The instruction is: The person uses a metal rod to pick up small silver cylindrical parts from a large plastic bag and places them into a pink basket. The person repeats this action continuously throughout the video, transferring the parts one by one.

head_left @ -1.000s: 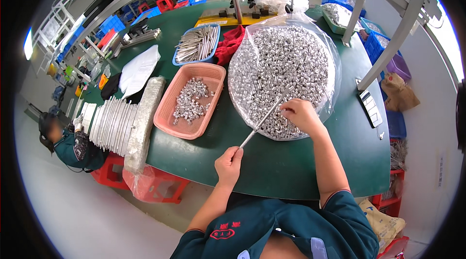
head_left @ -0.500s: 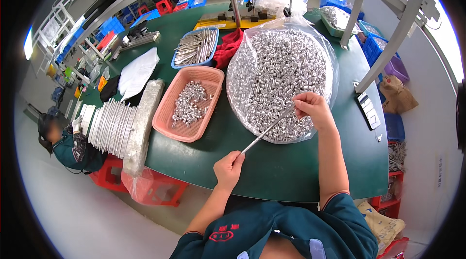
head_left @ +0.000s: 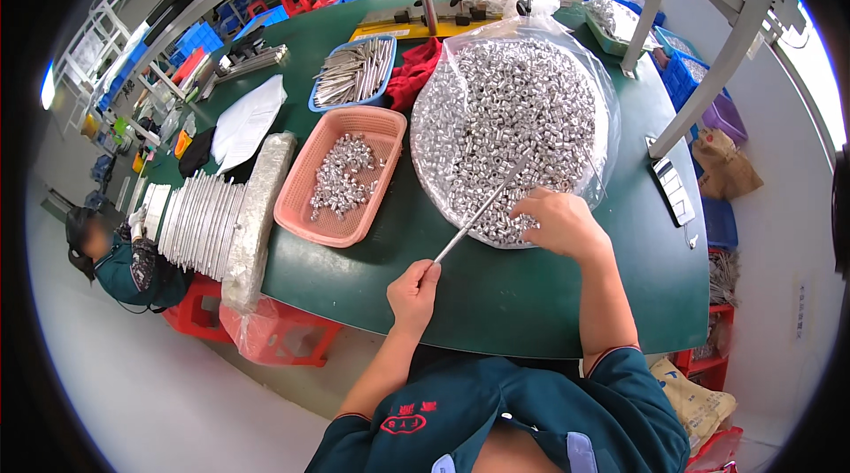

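My left hand is closed around the near end of a thin metal rod. The rod slants up and away to the right, its far end over a heap of small silver metal sleeves. These fill a wide round container lined with clear plastic. At the heap's near right edge is my right hand, fingers bent and apart, with the fingertips at the sleeves; no held piece shows in it. Left of the heap, a pink plastic basket contains more small metal pieces.
Behind the pink basket stand a blue tray of metal rods and a red cloth. Long rods lie at the left beside a wrapped bar. A seated person is there. A metal frame post rises at the right.
My right hand has left the rod's far end and dropped down to the near right edge of the heap, its fingers loosening. The left hand still grips the rod, now tilted a bit more steeply.
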Action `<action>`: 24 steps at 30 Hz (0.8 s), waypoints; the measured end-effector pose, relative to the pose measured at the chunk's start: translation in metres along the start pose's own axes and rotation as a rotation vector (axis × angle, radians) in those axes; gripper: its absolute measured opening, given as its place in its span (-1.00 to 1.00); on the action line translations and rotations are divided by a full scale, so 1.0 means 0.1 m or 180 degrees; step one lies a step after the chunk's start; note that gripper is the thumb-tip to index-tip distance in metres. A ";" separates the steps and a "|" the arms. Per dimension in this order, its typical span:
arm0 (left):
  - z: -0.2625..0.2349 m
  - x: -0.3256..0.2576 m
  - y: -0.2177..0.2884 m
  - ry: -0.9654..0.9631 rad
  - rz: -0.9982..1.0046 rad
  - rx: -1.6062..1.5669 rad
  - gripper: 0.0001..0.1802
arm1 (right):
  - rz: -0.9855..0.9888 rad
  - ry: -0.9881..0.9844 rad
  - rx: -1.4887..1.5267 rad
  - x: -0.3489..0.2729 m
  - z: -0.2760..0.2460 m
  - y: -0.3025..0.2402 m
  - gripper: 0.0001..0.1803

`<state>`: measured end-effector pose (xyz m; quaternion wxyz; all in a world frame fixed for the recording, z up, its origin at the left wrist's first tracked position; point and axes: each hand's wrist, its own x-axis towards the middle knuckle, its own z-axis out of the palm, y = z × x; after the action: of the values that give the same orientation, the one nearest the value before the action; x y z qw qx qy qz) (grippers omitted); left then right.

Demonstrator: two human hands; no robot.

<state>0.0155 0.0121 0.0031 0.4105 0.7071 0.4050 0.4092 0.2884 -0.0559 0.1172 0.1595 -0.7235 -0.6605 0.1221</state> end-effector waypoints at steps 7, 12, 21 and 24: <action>0.00 0.00 0.00 0.0101 0.0048 -0.0064 -0.85 | 0.0057 -0.0076 -0.0509 0.08 0.26 -0.13 -0.59; 0.01 0.00 0.01 0.0172 0.0087 0.0006 -0.85 | 0.0132 0.0286 -0.0720 0.19 0.42 -0.13 -0.73; -0.01 0.00 0.02 0.0011 -0.0071 0.0112 -0.87 | 0.0333 0.1469 -0.0047 0.34 0.44 0.30 -0.89; 0.00 -0.01 0.00 0.0022 0.0029 0.0155 -0.87 | 0.1230 0.1172 0.2826 0.36 0.31 0.46 -0.88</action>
<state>0.0150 0.0113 0.0035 0.3900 0.7173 0.4130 0.4035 0.3226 -0.0212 0.0722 0.5391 -0.7045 -0.3604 0.2884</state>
